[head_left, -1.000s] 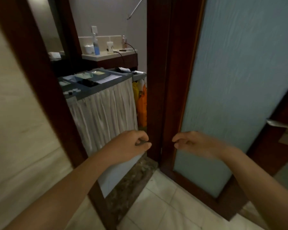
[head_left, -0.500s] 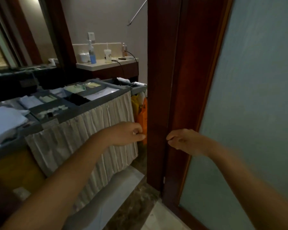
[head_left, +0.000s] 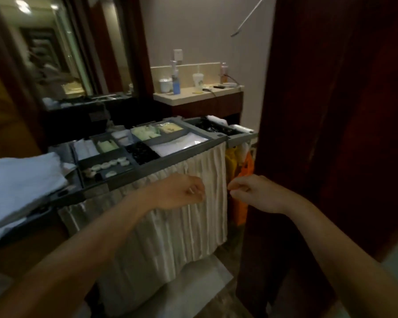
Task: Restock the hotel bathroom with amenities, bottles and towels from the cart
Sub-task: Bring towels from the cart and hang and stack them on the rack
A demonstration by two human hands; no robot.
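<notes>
Grey plastic forms the top of the cart [head_left: 156,165], which stands in the doorway with a white pleated curtain [head_left: 170,237] hanging from its front edge. Folded white towels [head_left: 21,180] lie stacked at the left end of the cart. To their right the top is split into compartments: small round white pieces [head_left: 108,165] sit in the front left one, dark items [head_left: 141,152] in the one beside it, a flat white packet [head_left: 182,144] at the front right corner, and pale green [head_left: 145,133] and yellow [head_left: 171,127] packs along the back edge. A black liner [head_left: 213,128] fills the bin at the right end, and an orange bag [head_left: 244,180] hangs below it. Both hands are raised in front of the curtain, near each other but apart. The left hand [head_left: 179,191] is just below the front edge, and the right hand [head_left: 255,195] is level with it, past the curtain's right edge and in front of the orange bag. The fingers of each are curled in toward the palm, and no object shows in either — the blur hides any finer detail. A dark wooden door frame [head_left: 319,134] rises just right of the right hand. Beyond the cart, a pale counter [head_left: 193,97] carries a blue bottle [head_left: 176,86] and a white cup [head_left: 197,81]; a mirror [head_left: 55,53] fills the wall to the left.
</notes>
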